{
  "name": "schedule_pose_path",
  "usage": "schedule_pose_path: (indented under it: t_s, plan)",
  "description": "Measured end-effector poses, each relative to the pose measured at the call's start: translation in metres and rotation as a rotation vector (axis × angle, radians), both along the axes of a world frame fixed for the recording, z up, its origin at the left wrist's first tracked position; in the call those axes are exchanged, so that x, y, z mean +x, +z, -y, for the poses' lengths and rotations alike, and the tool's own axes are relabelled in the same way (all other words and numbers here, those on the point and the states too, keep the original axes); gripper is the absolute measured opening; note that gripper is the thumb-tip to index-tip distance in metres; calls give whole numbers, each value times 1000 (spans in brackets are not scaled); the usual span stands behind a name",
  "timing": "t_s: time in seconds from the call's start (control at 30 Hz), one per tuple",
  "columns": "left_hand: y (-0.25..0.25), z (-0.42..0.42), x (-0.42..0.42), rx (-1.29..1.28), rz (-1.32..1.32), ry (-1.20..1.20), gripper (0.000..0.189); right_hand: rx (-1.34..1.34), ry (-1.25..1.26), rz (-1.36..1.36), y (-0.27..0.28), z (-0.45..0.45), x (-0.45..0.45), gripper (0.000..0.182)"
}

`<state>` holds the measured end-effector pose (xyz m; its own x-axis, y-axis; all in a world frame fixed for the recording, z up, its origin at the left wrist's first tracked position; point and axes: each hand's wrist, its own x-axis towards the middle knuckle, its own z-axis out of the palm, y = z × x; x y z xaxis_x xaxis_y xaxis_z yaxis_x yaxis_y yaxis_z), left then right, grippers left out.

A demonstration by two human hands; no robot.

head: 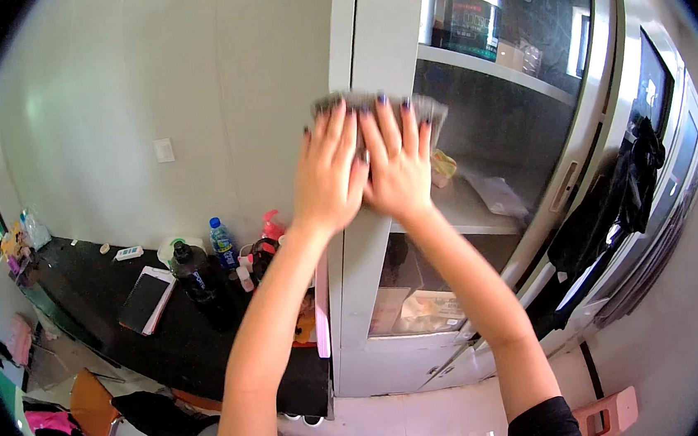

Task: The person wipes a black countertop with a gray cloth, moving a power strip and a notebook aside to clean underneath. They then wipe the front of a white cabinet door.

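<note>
Side by side at head height, my left hand (328,179) and my right hand (401,170) hold a grey cloth (437,112) flat against the upright frame of a pale grey cabinet (388,24). The fingers of both hands point upward and lie spread over the cloth, and the thumbs meet in the middle. The cloth's upper edge and right corner are blurred; the rest is covered by my hands. Right of the frame, a glass door (502,123) shows shelves with a dark canister (472,23) and a white packet (496,194).
A black countertop (94,290) at left bears a notebook (144,301), a black bottle (192,272), a blue-capped bottle (222,244) and a red pump bottle (271,223). Black garments (604,214) hang along the cabinet doors at right. A brown chair (92,412) and pink stool (612,416) stand below.
</note>
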<state>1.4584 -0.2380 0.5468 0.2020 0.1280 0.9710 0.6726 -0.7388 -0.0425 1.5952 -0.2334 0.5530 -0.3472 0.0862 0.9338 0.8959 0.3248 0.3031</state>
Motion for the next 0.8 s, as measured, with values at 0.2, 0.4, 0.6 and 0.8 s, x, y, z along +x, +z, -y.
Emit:
schedule_pose_path:
  t_s: [0.2,0.4,0.6,0.8]
  plan:
    - [64,-4,-6,130,11,82,48,105,-40,-30,69,4,-10,56]
    - [-4,3,-1,20,33,78,50,18,-58,-53,-8,-6,-11,55]
    - [-75,42,20,-262,78,181,57,32,-215,47,-102,-14,-1,45]
    - [-145,72,36,-535,155,247,61,-89,-162,193,-184,2,8,43]
